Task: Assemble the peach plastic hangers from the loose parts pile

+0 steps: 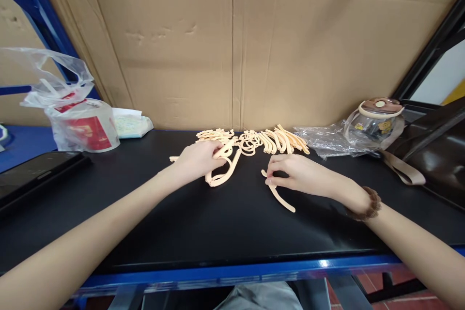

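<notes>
Two bare hands work above one black counter [203, 237]. The left hand [200, 159] pinches one looped peach-coloured piece [228, 174] near the middle of the counter. To the right, the right hand [292, 172] pinches one curved strip [279, 197] close to its far end, between thumb and fingertips; the strip's other end points near and right. One brown band [372, 203] circles the right wrist.

Beyond the hands lie three groups in the same colour, each too crowded to count: a left heap [214, 134] of slim pieces, a middle cluster of rings [250, 141] and a right heap [283, 140] of curved strips. One short pale end [173, 159] shows left of the left hand; whether it is separate cannot be told.

At the far left stand one bagged tub [92, 131] and one packet [132, 125], with one dark device [36, 174] nearer. At the far right are one crumpled plastic sheet [319, 138], one clear jar [376, 123] and one dark bag [436, 150].
</notes>
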`<control>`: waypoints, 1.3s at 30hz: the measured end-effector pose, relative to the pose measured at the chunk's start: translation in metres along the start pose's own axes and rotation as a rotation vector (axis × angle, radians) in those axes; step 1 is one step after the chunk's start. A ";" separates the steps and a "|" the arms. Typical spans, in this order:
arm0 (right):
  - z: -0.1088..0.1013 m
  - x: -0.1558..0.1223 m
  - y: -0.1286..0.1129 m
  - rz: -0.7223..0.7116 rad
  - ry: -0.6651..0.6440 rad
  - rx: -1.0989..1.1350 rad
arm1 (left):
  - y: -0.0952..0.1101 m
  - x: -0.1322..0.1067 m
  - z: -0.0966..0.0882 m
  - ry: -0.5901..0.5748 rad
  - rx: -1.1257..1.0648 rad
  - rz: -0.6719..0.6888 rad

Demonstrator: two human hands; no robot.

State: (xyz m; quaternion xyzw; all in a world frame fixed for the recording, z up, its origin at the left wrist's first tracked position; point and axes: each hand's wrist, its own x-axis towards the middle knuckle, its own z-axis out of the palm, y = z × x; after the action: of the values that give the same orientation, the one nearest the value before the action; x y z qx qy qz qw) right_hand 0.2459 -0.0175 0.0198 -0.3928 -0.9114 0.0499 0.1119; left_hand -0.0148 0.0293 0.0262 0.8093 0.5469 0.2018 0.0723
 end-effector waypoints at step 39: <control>-0.019 -0.016 -0.001 0.087 -0.280 0.254 | 0.060 -0.038 0.033 0.019 0.133 0.440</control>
State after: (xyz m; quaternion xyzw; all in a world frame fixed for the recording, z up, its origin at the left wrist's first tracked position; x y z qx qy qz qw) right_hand 0.2602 -0.0297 0.0363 -0.4039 -0.8865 0.2236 0.0304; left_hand 0.0376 -0.0252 0.0069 0.9101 0.3700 0.1839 -0.0324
